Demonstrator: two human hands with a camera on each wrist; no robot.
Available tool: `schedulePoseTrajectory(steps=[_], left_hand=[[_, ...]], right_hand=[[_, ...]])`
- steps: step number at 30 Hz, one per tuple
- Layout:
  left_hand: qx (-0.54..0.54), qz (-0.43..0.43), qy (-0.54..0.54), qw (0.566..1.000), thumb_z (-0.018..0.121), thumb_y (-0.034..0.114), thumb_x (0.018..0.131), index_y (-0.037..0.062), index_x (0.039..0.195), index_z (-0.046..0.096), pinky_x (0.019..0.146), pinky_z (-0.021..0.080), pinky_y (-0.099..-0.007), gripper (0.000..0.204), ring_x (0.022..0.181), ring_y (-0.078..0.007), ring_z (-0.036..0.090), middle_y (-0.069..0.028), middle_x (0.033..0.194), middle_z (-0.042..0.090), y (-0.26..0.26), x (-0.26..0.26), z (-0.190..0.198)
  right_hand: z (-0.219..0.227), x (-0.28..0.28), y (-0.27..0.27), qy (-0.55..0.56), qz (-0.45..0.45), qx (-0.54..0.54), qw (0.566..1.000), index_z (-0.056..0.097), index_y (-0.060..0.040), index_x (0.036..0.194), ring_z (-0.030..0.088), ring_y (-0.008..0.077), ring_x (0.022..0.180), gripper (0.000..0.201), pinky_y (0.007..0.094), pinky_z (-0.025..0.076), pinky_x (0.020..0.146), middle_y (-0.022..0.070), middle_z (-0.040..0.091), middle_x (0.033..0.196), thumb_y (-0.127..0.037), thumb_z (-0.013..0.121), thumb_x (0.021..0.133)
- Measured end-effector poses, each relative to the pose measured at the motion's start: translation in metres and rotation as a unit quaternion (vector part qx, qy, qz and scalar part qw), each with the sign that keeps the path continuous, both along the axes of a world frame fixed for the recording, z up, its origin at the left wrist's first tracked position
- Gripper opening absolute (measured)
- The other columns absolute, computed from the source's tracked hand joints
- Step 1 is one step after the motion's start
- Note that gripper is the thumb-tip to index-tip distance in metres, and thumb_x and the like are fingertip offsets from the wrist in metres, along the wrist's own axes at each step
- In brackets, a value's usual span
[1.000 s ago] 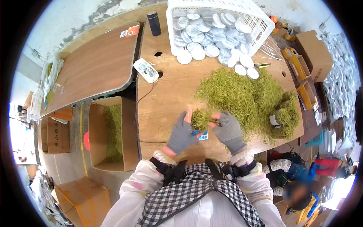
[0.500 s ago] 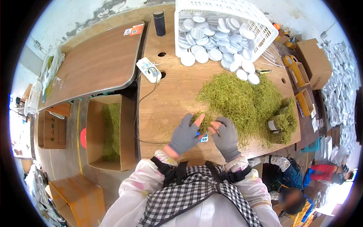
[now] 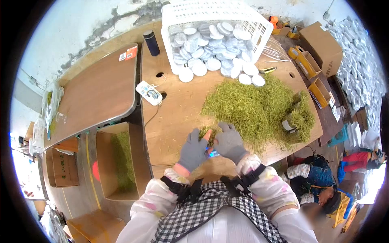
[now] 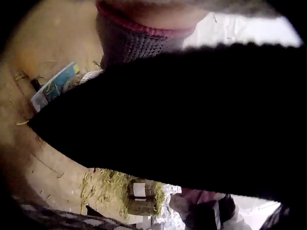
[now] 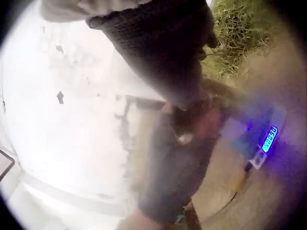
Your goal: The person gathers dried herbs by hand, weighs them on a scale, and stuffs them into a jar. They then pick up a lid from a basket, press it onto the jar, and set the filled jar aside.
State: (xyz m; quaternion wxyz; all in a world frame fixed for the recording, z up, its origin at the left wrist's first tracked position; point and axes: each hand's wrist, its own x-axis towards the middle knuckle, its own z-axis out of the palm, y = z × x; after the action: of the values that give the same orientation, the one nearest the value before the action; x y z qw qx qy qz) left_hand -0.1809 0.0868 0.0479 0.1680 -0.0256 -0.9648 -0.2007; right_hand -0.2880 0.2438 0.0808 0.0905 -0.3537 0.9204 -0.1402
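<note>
A clump of fine, dried green leaves (image 3: 209, 139) sits at the table's near side, between two hands in grey gloves with bare fingertips. My left hand (image 3: 190, 152) curves round the clump's left side, index finger and thumb on either side; whatever container is under the leaves is hidden by the hands. From the right, my right hand (image 3: 230, 142) lies over the clump with its fingers extended. Below them shows a small digital scale (image 3: 212, 152), its lit display (image 5: 270, 139) glowing blue in the right wrist view. A black shape covers most of the left wrist view.
A big heap of the leaves (image 3: 251, 109) spreads to the right, beside leaf-topped jars (image 3: 288, 124). Behind stands a white basket (image 3: 216, 12) of round lids (image 3: 212, 65). A power strip (image 3: 149, 93), dark flask (image 3: 151, 42) and cutter (image 3: 267, 70) lie around; left is a carton (image 3: 109, 162).
My right hand has moved from the clump's right edge to over it, its fingers straightening. My left hand stays beside the clump. The head view has shifted.
</note>
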Motion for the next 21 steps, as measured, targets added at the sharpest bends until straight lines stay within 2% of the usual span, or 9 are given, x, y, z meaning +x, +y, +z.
schedulePoseTrajectory(steps=[2,4,5,8,12,15,18,20,21], left_hand=[[-0.003,0.007,-0.011,1.000,0.077,0.031,0.084,0.0093,0.144,0.053,0.089,0.054,-0.0483,0.067,0.113,-0.0459,0.053,-0.0263,0.127,0.048,-0.001,0.002,-0.001],[0.011,0.011,-0.009,1.000,0.078,0.030,0.083,0.0115,0.145,0.053,0.089,0.055,-0.0499,0.069,0.114,-0.0473,0.053,-0.0272,0.128,0.048,0.001,0.001,-0.001],[0.025,0.008,-0.010,1.000,0.079,0.030,0.082,0.0137,0.146,0.052,0.090,0.055,-0.0516,0.071,0.116,-0.0488,0.053,-0.0282,0.130,0.047,0.003,0.002,-0.001],[0.015,0.016,-0.017,1.000,0.078,0.029,0.082,0.0153,0.145,0.053,0.089,0.055,-0.0510,0.069,0.115,-0.0484,0.054,-0.0268,0.129,0.048,0.007,-0.001,-0.001],[-0.031,0.031,-0.037,0.998,0.078,0.033,0.083,0.0136,0.139,0.058,0.085,0.057,-0.0465,0.063,0.114,-0.0444,0.055,-0.0252,0.135,0.048,0.007,-0.001,0.004],[-0.020,0.033,-0.029,0.999,0.078,0.033,0.082,0.0142,0.138,0.060,0.089,0.055,-0.0459,0.062,0.116,-0.0435,0.054,-0.0252,0.135,0.048,0.006,0.000,0.004],[0.012,0.004,-0.007,1.000,0.079,0.035,0.082,0.0118,0.145,0.054,0.097,0.052,-0.0491,0.071,0.122,-0.0457,0.052,-0.0273,0.140,0.046,0.002,0.003,0.001],[0.098,0.018,0.047,0.994,0.081,0.039,0.082,0.0062,0.157,0.034,0.104,0.048,-0.0518,0.094,0.129,-0.0502,0.048,-0.0309,0.146,0.041,0.003,0.007,-0.010],[0.099,0.018,0.047,0.994,0.081,0.039,0.082,0.0062,0.157,0.034,0.104,0.048,-0.0518,0.094,0.129,-0.0502,0.048,-0.0309,0.146,0.041,0.004,0.008,-0.013]], right_hand=[[-0.003,0.006,0.008,0.010,0.027,-0.007,1.000,0.080,-0.0100,0.092,0.052,0.0408,0.125,0.021,0.0489,0.045,0.106,0.0172,0.057,0.137,-0.026,0.071,0.082],[-0.017,0.008,0.024,-0.012,-0.025,-0.191,0.981,0.077,-0.0100,0.105,0.054,0.0413,0.122,0.028,0.0493,0.047,0.103,0.0212,0.056,0.135,-0.027,0.072,0.084],[-0.018,0.008,0.027,0.018,-0.033,-0.195,0.980,0.071,-0.0112,0.121,0.056,0.0428,0.119,0.038,0.0499,0.049,0.101,0.0242,0.056,0.135,-0.027,0.072,0.086],[-0.025,0.011,0.023,0.013,-0.047,-0.217,0.975,0.067,-0.0131,0.130,0.056,0.0442,0.116,0.044,0.0512,0.049,0.099,0.0242,0.055,0.135,-0.027,0.071,0.088],[-0.044,0.010,0.017,0.057,0.004,-0.237,0.970,0.066,-0.0161,0.133,0.056,0.0449,0.116,0.044,0.0519,0.049,0.099,0.0242,0.054,0.135,-0.027,0.069,0.091],[-0.039,0.010,0.018,0.092,0.019,-0.219,0.971,0.067,-0.0184,0.133,0.056,0.0451,0.116,0.043,0.0513,0.049,0.098,0.0244,0.054,0.136,-0.028,0.068,0.091],[-0.035,0.007,0.018,0.100,0.007,-0.153,0.983,0.069,-0.0225,0.131,0.056,0.0447,0.116,0.042,0.0508,0.050,0.097,0.0238,0.054,0.136,-0.028,0.069,0.090],[-0.034,0.006,0.016,0.107,0.006,-0.132,0.985,0.071,-0.0262,0.129,0.056,0.0445,0.116,0.040,0.0506,0.051,0.096,0.0231,0.055,0.136,-0.028,0.070,0.089],[-0.034,0.006,0.016,0.107,0.005,-0.132,0.985,0.071,-0.0262,0.129,0.056,0.0445,0.116,0.040,0.0506,0.051,0.096,0.0231,0.055,0.136,-0.028,0.070,0.089]])
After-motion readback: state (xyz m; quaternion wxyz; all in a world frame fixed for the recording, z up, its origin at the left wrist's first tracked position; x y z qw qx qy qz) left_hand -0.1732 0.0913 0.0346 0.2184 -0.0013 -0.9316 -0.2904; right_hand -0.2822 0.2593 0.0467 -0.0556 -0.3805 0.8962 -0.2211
